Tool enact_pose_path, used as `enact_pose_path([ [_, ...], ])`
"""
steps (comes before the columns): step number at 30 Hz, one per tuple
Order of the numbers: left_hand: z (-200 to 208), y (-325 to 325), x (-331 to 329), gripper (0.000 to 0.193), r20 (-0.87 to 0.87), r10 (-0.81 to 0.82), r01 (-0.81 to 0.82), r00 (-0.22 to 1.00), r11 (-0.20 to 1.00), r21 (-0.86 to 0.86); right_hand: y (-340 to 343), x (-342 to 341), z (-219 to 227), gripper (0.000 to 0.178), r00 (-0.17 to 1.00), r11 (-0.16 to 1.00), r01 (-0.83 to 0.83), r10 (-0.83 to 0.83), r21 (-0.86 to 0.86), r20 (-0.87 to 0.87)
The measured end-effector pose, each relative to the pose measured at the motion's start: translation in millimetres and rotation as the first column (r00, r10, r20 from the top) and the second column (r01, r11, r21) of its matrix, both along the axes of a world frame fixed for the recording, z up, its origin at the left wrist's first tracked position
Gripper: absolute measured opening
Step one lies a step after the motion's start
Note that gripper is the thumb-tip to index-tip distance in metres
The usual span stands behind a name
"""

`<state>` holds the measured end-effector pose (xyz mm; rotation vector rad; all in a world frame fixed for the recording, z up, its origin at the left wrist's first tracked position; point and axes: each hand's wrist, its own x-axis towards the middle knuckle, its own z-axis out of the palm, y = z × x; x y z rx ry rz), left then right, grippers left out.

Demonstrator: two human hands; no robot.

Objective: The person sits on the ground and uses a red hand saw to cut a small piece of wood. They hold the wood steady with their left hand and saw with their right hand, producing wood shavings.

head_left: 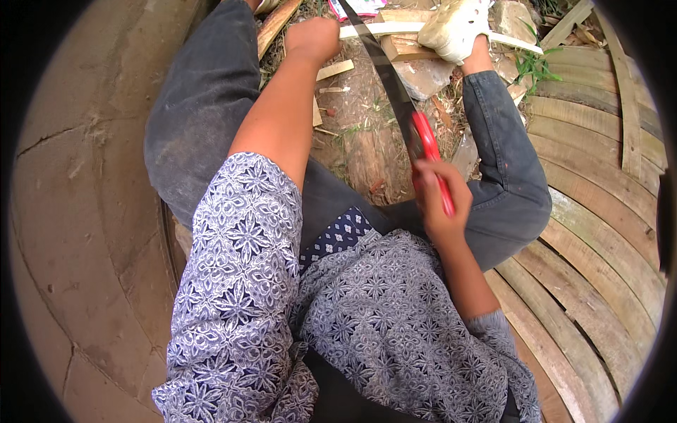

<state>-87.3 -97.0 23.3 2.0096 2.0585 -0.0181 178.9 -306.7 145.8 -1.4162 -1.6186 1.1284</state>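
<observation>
My right hand [443,201] is closed round the red handle of a handsaw [390,76]. The saw's long dark blade points away from me and crosses a thin, pale wooden strip [398,28] near its left end. At that end my left hand [312,40] makes a fist round the strip. A pale shoe [455,29] on my right foot presses down on the strip, which sticks out to the right beyond it. Below the strip, beside the shoe, lies a short wood block [407,48]. Where the saw teeth meet the wood is too small to make out.
Wood offcuts [335,69] and chips litter the dirt between my legs. A pink and white packet [363,7] lies at the far edge. Weathered planks [592,211] spread along the right, near a green plant [534,69]. Cracked grey ground [77,211] stretches along the left.
</observation>
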Motion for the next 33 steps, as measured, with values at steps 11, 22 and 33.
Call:
enact_pose_path([
  [11,-19.2,3.0,-5.6,0.026,-0.035,0.039,-0.036,0.999,0.997,0.07,76.9,-52.4,14.3,0.016,0.992,0.996,-0.057,0.049,-0.071,-0.118],
  [22,-2.1,-0.5,2.1,0.032,0.104,0.044,-0.039,0.994,0.998,-0.045,32.6,-14.3,-42.6,0.014,0.983,0.996,0.01,-0.026,-0.088,-0.18],
  [33,-8.5,12.8,-11.2,0.04,0.159,0.078,-0.056,0.984,0.989,-0.139,26.3,-15.7,20.2,0.014,0.998,0.997,0.032,-0.037,-0.075,-0.056],
])
